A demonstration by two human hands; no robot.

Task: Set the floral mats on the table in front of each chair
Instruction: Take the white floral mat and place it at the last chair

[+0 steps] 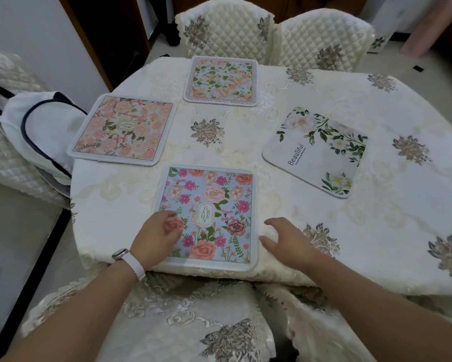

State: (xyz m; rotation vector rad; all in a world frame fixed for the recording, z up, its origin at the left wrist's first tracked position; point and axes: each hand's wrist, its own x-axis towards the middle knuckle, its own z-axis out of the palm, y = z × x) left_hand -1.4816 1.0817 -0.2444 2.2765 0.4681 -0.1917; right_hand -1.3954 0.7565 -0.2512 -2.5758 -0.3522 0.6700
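Observation:
Several floral mats lie flat on the cream-clothed table (311, 226). A blue mat with pink flowers (209, 202) sits at the near edge. My left hand (158, 235) rests on its lower left part, fingers relaxed. My right hand (287, 240) lies on the cloth just right of that mat, fingers spread, holding nothing. A pink rose mat (123, 128) lies at the left, an orange and green mat (221, 81) at the far side, and a white mat with green leaves (316, 151) sits angled at the right.
Two quilted cream chairs (224, 30) (324, 37) stand at the far side. A third covered chair (177, 322) is right below me. At the left, a white bag with dark trim (39, 126) lies on another quilted seat (0, 142) beside the wall.

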